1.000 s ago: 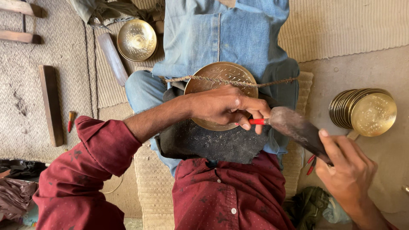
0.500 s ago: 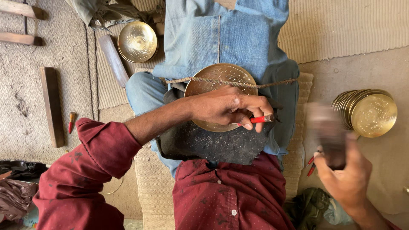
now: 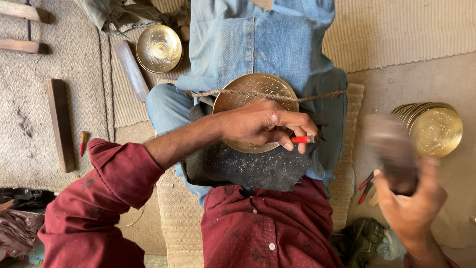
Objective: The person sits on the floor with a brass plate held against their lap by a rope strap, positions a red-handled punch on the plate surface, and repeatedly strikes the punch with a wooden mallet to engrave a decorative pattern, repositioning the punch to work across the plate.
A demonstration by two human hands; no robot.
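My left hand [image 3: 263, 124] pinches a red-handled punch [image 3: 303, 140] lying level, tip rightward, on the brass plate [image 3: 248, 89] in my lap. My right hand [image 3: 409, 198] clamps a blurred hammer [image 3: 394, 149], head upward.

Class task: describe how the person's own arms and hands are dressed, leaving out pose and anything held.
The left arm wears a dark red, finely dotted shirt sleeve, pushed up so the forearm is bare. The left hand and right hand are bare, without gloves. No right sleeve shows.
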